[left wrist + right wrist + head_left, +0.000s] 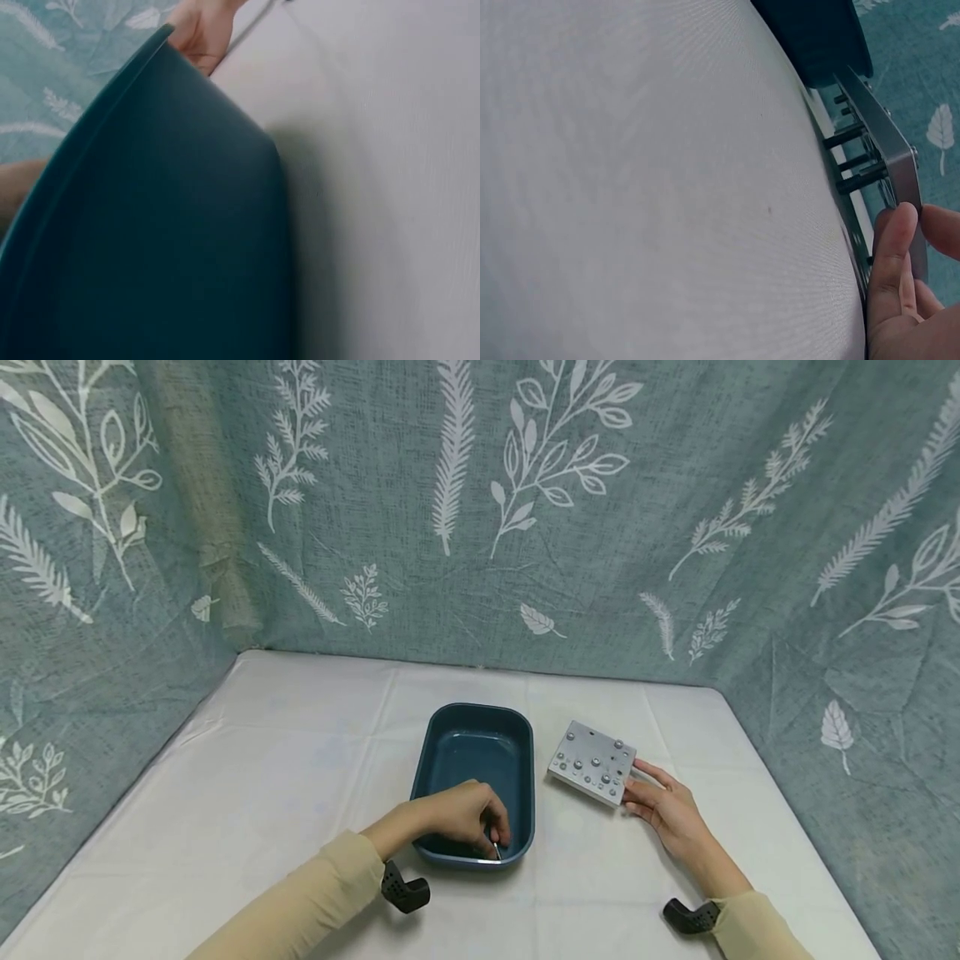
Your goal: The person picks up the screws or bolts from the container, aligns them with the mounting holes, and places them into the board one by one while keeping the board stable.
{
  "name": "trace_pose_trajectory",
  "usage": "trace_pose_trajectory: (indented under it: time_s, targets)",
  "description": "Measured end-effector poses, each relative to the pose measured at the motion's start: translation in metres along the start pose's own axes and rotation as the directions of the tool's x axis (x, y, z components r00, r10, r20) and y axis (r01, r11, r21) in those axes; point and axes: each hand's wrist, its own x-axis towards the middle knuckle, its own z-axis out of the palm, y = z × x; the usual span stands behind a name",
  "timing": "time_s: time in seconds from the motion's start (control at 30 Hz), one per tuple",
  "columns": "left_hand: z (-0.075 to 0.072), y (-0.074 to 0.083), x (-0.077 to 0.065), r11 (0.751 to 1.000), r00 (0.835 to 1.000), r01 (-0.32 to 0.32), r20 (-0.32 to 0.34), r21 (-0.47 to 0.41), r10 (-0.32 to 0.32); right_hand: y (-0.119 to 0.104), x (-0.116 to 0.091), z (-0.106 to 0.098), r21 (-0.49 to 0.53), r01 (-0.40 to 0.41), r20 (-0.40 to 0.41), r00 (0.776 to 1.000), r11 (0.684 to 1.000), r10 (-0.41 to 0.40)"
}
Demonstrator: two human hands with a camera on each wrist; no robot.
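My left hand (468,817) reaches over the near wall of a dark teal tray (422,777), fingers curled down inside it. Thumb and fingers pinch a thin, shiny metal piece (497,851); its kind is too small to tell. Most of this hand is hidden behind the tray's wall in the left wrist view. On the right, my right hand (670,810) grips the edge of a silver metal plate (585,752) with several screws through its top. The right wrist view shows the plate (877,124) tilted, dark screw shanks (861,176) sticking out underneath, thumb and fingers on opposite faces.
A white cloth (285,760) covers the table. Grey-green curtains (405,593) with white leaf prints hang behind and at both sides. Each wrist wears a black camera mount (405,889). The plate lies just right of the tray.
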Motion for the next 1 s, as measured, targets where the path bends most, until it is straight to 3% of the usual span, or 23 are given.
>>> trace_pose_trajectory:
  time_s: [0.23, 0.63, 1.0]
  targets:
    - [-0.0034, 0.0, -0.0018, 0.999, 1.0, -0.025, 0.016, 0.037, 0.024, 0.0008, -0.0006, -0.001, 0.0, 0.007, -0.008, 1.0, 1.0, -0.007]
    - [-0.0055, 0.0001, -0.0017, 0.995, 0.998, 0.022, 0.051, 0.095, -0.027, 0.0004, 0.0003, 0.0, 0.0, 0.004, -0.016, 1.0, 1.0, -0.004]
    - [-0.0067, 0.003, -0.0055, 0.987, 0.998, 0.013, 0.064, 0.16, -0.024, 0.0005, -0.0004, 0.0014, -0.002, -0.002, -0.016, 1.0, 1.0, 0.002]
